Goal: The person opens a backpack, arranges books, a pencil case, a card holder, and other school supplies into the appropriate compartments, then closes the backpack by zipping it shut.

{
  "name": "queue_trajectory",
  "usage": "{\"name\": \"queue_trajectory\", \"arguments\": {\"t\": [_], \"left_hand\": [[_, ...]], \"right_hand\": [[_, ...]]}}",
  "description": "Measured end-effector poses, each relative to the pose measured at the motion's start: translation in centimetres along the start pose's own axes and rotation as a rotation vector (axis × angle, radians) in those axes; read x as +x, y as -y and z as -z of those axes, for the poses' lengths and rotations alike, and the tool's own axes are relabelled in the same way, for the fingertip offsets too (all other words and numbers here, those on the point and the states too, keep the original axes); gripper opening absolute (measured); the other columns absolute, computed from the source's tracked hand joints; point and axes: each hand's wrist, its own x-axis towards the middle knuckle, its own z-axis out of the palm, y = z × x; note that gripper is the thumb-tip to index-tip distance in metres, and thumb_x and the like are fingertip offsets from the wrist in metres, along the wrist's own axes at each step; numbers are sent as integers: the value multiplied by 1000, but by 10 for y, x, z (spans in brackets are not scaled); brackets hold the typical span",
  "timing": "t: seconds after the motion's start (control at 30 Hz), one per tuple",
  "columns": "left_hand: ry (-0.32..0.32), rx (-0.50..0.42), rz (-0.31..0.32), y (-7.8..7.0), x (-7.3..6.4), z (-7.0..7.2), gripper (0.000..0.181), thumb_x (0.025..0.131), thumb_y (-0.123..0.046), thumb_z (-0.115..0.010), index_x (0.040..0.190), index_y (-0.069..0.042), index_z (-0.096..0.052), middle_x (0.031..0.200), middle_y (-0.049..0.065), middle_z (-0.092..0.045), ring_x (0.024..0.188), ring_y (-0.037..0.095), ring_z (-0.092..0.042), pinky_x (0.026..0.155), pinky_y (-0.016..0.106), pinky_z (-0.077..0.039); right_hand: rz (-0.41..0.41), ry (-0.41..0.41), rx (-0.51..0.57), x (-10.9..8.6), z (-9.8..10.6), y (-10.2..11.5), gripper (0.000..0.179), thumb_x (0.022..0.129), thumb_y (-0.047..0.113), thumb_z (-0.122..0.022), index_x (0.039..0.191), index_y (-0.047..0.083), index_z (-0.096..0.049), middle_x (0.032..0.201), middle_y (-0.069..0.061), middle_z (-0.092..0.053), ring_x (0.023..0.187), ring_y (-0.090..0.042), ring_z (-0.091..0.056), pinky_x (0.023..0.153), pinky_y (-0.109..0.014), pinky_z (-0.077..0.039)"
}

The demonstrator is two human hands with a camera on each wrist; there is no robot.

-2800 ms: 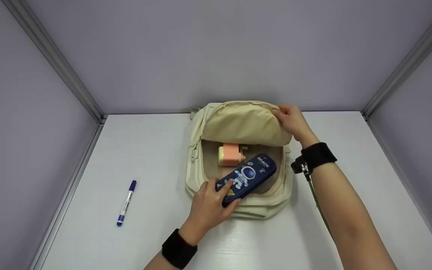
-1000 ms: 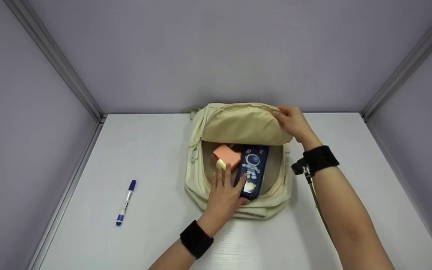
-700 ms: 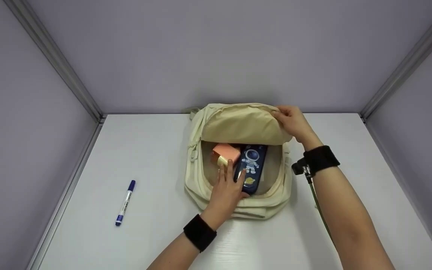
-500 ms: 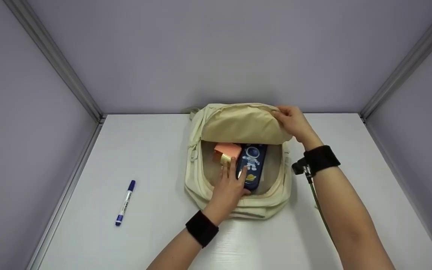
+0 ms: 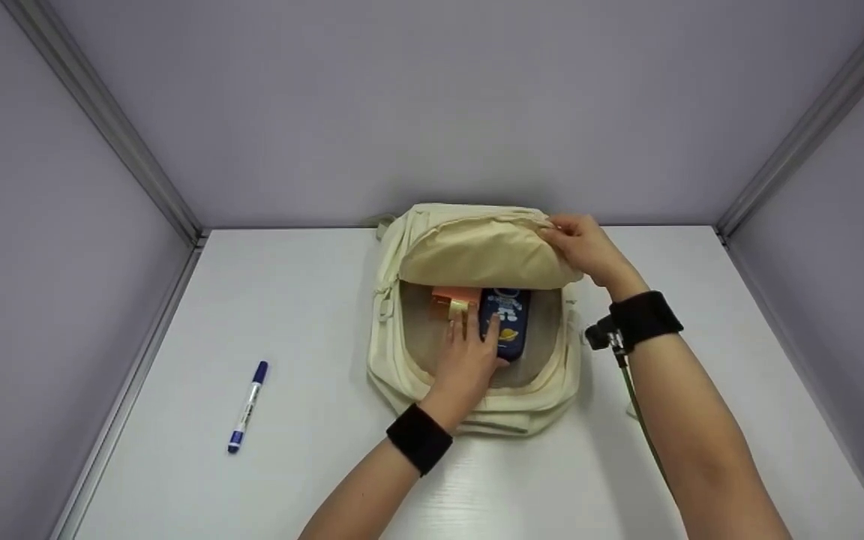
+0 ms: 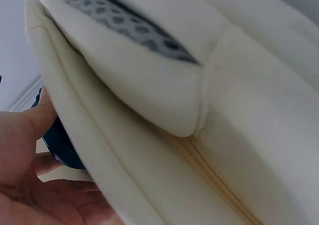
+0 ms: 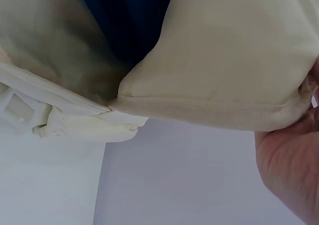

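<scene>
A cream backpack (image 5: pixel 385 367) lies on the table with its main compartment unzipped. My right hand (image 5: pixel 586 247) pinches the edge of its front flap (image 5: pixel 484 255) and holds it raised; the right wrist view shows the same grip at the flap's rim (image 7: pixel 239 116). Inside the opening, my left hand (image 5: pixel 468 367) has its fingers stretched out against a dark blue pencil case (image 5: pixel 511 311) with an astronaut print. The case's far end is hidden under the flap. Left of it is a blocky orange and pale-yellow object (image 5: pixel 451 294), partly covered by the left fingertips and the flap.
A blue-and-white marker (image 5: pixel 247 407) lies on the white table (image 5: pixel 304 300) left of the backpack. Grey walls (image 5: pixel 432 112) stand at the back and both sides. A cable (image 5: pixel 638 420) hangs from the right wrist strap.
The pencil case, first gripped slantwise above the opening, lies lengthwise in the backpack and has slid farther under the flap, with the left hand following. The orange object turned. The right hand kept its hold.
</scene>
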Motion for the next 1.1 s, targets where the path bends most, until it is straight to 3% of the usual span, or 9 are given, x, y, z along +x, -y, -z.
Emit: {"name": "queue_trajectory", "arguments": {"t": [0.07, 0.23, 0.4, 0.57, 0.83, 0.93, 1.1], "left_hand": [[19, 7, 14, 0, 4, 0, 74, 84, -52, -69, 144, -13, -51, 145, 28, -41, 127, 47, -46, 102, 49, -42], [61, -19, 41, 0, 10, -3, 77, 83, -52, -71, 145, -12, -49, 147, 28, -37, 126, 46, -47, 102, 47, -43], [47, -27, 25, 1, 9, -7, 72, 83, -48, -75, 141, -12, -52, 145, 26, -37, 123, 44, -50, 96, 47, -47], [-31, -10, -30, 2, 5, -11, 59, 84, -41, -78, 131, -12, -59, 131, 23, -46, 116, 39, -55, 87, 46, -52], [-149, 74, -93, 6, -2, -7, 51, 82, -39, -80, 123, -12, -67, 119, 18, -56, 106, 33, -61, 92, 43, -50], [-220, 42, -119, 9, -6, 0, 45, 84, -33, -79, 120, -10, -67, 116, 17, -58, 99, 29, -64, 87, 40, -52], [-396, -60, -148, 18, -8, 24, 32, 85, -21, -77, 112, -7, -68, 111, 16, -60, 94, 27, -64, 81, 38, -54]], "right_hand": [[7, 19, 8, 0, 0, 1, 23, 100, 12, -57, 95, -10, -60, 74, 2, -53, 64, -9, -48, 56, -22, -41], [-3, 10, 6, 1, 0, 1, 20, 100, 15, -58, 91, -3, -62, 73, 4, -53, 64, -8, -48, 56, -22, -40], [0, -13, -15, -1, -2, 2, 22, 100, 19, -59, 93, -2, -63, 75, 3, -54, 65, -8, -49, 57, -22, -41], [4, -27, -37, -2, -3, 3, 23, 101, 19, -58, 100, -3, -66, 79, 1, -57, 67, -9, -49, 59, -23, -41], [33, -45, -40, -17, -8, 29, 23, 100, 9, -55, 108, -9, -67, 82, -2, -59, 69, -10, -50, 60, -22, -42], [55, -54, -39, -25, -10, 36, 22, 100, 7, -55, 107, -11, -67, 83, -3, -59, 70, -11, -50, 62, -22, -41], [91, -49, -40, -37, -11, 37, 21, 99, 7, -56, 106, -10, -67, 83, -3, -57, 70, -12, -49, 62, -23, -40]]}}
